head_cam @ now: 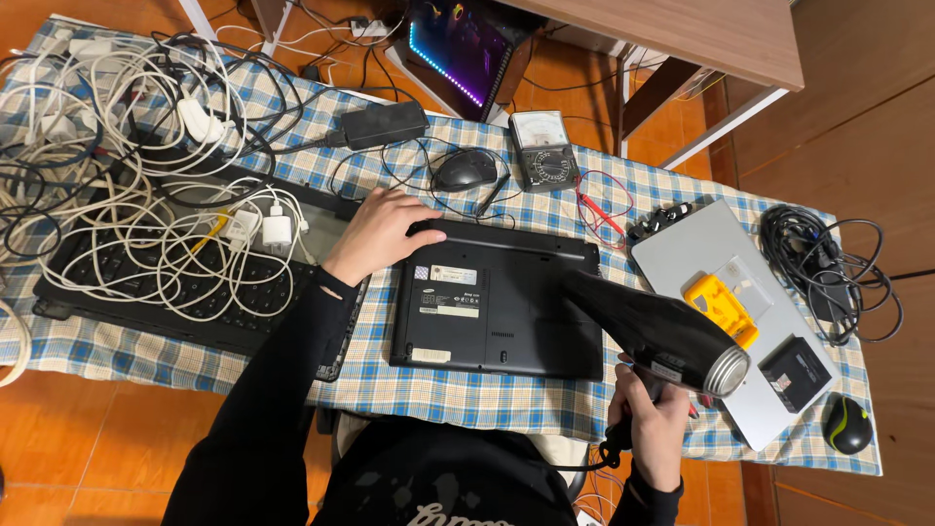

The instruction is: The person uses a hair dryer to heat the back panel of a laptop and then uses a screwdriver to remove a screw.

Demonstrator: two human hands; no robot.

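The black laptop [497, 302] lies underside up at the desk's [467, 394] centre, its covers seemingly unopened. The left hand [375, 234] presses its ten o'clock corner, fingers spread flat. The right hand [651, 421] grips a black hair dryer [662, 331], nozzle over the three o'clock edge. No containers are visible.

Two laptops [497, 297] [711, 282], two computer mice [464, 170] [847, 425], one keyboard [166, 287], one hair dryer [662, 331], one analog multimeter [543, 149], one power adapter [383, 124].

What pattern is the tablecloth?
Blue, white and tan plaid tablecloth, shown in the head view.
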